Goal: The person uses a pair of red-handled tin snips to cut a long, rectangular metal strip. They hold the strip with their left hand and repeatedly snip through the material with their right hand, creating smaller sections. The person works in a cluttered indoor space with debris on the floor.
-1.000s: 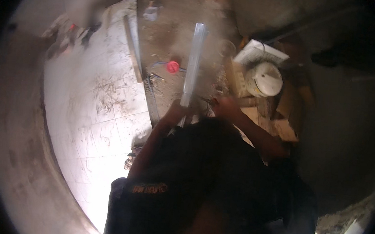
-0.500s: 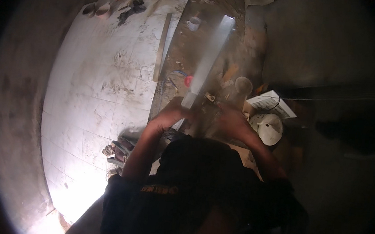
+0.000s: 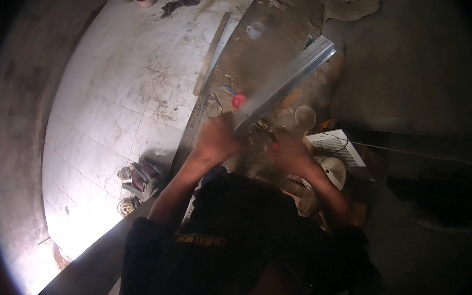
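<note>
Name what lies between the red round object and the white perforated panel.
In the head view, the metal channel in the left hand crosses between the red round object and the white perforated panel; a pale round container sits nearer the panel.

The place looked like a room under construction: smudged white tiles (image 3: pixel 125 72) left of the left grip (image 3: pixel 218 140), scrap-littered dirt ground (image 3: pixel 283 10) beyond it, a bare grey wall (image 3: pixel 18 130) farther left.
</note>
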Demonstrator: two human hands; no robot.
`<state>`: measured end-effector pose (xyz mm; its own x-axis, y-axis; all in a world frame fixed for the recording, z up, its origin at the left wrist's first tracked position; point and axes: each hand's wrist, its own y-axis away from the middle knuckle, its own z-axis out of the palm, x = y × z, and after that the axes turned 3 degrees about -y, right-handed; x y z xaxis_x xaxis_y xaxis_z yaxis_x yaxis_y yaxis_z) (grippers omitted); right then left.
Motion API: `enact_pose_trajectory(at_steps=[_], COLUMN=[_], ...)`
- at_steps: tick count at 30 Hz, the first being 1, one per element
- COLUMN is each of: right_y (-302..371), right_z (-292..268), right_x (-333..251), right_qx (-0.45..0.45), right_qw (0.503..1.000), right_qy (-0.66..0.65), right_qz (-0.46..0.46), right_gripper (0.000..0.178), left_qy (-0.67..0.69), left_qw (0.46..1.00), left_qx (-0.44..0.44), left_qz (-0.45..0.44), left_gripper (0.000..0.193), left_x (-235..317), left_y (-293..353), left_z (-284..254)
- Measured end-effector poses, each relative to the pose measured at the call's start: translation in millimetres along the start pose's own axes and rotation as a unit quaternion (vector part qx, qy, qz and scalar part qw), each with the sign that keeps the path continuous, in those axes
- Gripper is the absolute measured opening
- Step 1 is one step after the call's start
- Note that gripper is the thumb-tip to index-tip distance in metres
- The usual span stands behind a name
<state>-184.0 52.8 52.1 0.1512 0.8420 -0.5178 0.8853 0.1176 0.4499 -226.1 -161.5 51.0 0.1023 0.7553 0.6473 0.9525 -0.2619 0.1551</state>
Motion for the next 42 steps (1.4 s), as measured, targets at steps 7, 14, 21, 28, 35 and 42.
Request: enact_pose_trajectory(at_steps=[7,14,21,28,35,42], right_y=[5,0,0,-13,-28,-28], right_z=[-3,25,38,67,110,149], right_x=[-18,-11,-16,-4,6,30], right_qx=[0.020,0.065,0.090,0.085,0.085,0.064], right_qw=[0.998,0.995,0.993,0.993,0.995,0.998], right_qy=[-0.056,-0.078,-0.070,-0.075,-0.052,0.008], right_qz=[0.009,0.006,-0.009,0.010,0.005,0.009], right_gripper=[0.038,0.035,0.027,0.026,0.031,0.031], left_qy=[-0.090,-0.080,-0.090,-0.079,-0.136,-0.073], left_qw=[0.994,0.992,0.990,0.995,0.980,0.992], left_qx=[0.059,0.096,0.107,0.054,0.086,-0.004], left_qz=[-0.023,-0.002,0.012,0.026,-0.113,-0.106], left_gripper=[0.037,0.040,0.035,0.033,0.035,0.041], left_x=[-4,-6,-26,-63,-78,-117], left_y=[2,7,12,13,13,22], left_z=[1,0,6,23,56,77])
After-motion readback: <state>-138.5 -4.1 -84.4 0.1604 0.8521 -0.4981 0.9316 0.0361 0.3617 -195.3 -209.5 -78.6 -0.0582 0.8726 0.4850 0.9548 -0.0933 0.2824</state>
